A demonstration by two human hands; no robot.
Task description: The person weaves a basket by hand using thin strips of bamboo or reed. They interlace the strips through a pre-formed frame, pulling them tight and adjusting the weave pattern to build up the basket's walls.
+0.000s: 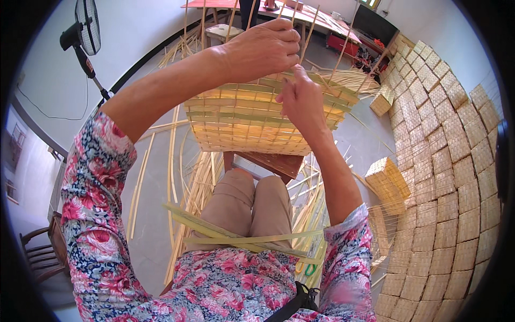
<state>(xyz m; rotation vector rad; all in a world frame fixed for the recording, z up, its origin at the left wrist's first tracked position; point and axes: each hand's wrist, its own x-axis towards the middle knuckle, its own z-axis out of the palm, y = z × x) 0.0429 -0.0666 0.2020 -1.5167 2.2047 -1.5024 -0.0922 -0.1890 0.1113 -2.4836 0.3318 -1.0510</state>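
A half-woven bamboo basket (241, 129) leans on a small wooden stool (276, 163) beyond my knees, its bare upright stakes (343, 45) fanning out above the woven bands. My left hand (271, 45) is closed at the upper part, fingers curled round a bamboo strip among the stakes; the strip is mostly hidden by the hand. Just below it, my right hand (304, 102) rests against the front of the weave. Its index finger stretches up toward the left hand while the other fingers curl in; what they grip is hidden. Loose green bamboo strips (241, 239) lie across my lap.
Finished woven baskets (429, 214) are stacked along the right wall, with single ones (386, 180) standing beside them. Bamboo strips (201, 177) litter the floor. A standing fan (86, 40) and wooden chair (45, 247) are at left; a red-topped table (316, 16) stands behind.
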